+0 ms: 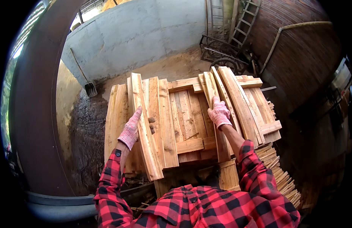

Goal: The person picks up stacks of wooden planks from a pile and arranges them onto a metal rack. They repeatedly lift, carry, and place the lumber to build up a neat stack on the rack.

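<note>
My left hand (131, 131), in a pink-and-white knit glove with dark fingertips, is wrapped around a long wooden plank (149, 152). That plank is tilted and lies over the left group of boards (163, 121), its near end jutting out toward me. Farther right, my right hand (220, 113), gloved the same way, is closed over another narrow plank (211, 85) at the inner edge of the right group. Its fingers are partly hidden. Wider boards (240, 102) lie just right of it. Between both groups a lower layer of boards (185, 110) shows, with crosspieces (190, 146) over it.
More thin wooden strips (278, 171) are piled below at the right. A brown post (35, 102) rises at the left. Behind stand a grey wall (138, 34), a shovel (90, 89), a wheeled metal cart (223, 53) and a ladder (244, 22). A pipe (276, 40) runs along the brick wall.
</note>
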A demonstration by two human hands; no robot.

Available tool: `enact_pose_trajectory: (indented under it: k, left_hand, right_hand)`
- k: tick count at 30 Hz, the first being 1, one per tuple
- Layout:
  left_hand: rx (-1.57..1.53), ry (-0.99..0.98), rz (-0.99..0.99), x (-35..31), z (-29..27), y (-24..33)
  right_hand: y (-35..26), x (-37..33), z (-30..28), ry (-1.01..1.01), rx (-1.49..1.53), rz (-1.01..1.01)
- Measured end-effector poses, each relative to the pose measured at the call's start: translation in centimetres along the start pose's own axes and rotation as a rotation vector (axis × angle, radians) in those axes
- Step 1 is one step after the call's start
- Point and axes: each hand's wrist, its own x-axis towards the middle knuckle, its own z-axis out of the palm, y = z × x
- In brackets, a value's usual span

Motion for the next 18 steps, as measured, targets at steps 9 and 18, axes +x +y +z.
enact_pose_trajectory:
  k: [9,18]
  left_hand:
    - [-0.085,-0.098,-0.001,-1.1,-0.9,0.5]
    - [-0.088,-0.038,0.13,2.4,2.0,-0.9]
  right_hand:
    - [-14.0,-7.6,4.4,0.097,0.144,-0.324]
    - [-14.3,-9.6,4.5,-0.245,0.572,-0.493]
